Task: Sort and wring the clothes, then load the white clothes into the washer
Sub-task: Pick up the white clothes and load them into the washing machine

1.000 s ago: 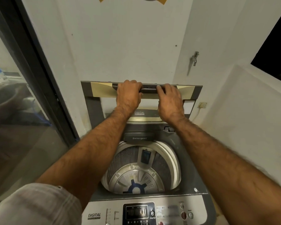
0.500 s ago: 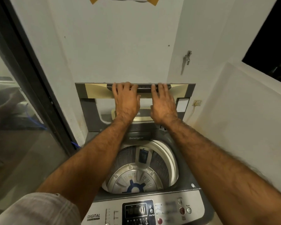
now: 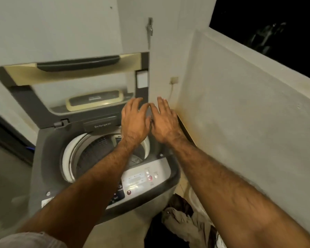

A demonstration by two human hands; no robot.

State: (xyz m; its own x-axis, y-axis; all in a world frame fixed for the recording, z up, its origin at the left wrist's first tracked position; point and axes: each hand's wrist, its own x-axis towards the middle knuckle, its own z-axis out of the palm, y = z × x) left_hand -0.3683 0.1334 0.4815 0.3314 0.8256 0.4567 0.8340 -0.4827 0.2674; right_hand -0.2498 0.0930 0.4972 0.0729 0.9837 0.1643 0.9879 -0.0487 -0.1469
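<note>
A grey top-loading washer (image 3: pixel 43 158) stands with its lid (image 3: pixel 75 72) folded up against the wall. Its drum (image 3: pixel 89 154) looks empty where it shows past my left forearm. My left hand (image 3: pixel 134 120) and my right hand (image 3: pixel 164 120) hover side by side over the washer's back right corner, fingers spread, holding nothing. A heap of beige and dark clothes (image 3: pixel 184 224) lies on the floor at the lower right, beside the washer.
The control panel (image 3: pixel 141 179) runs along the washer's front edge. A low white wall (image 3: pixel 240 113) closes the right side, with a wall socket (image 3: pixel 174 80) and cable in the corner. A dark door frame (image 3: pixel 5 138) is at the left.
Both hands have let go of the lid's handle and dropped to the right. The lid stays up. My view has swung right and down, bringing the clothes heap into sight.
</note>
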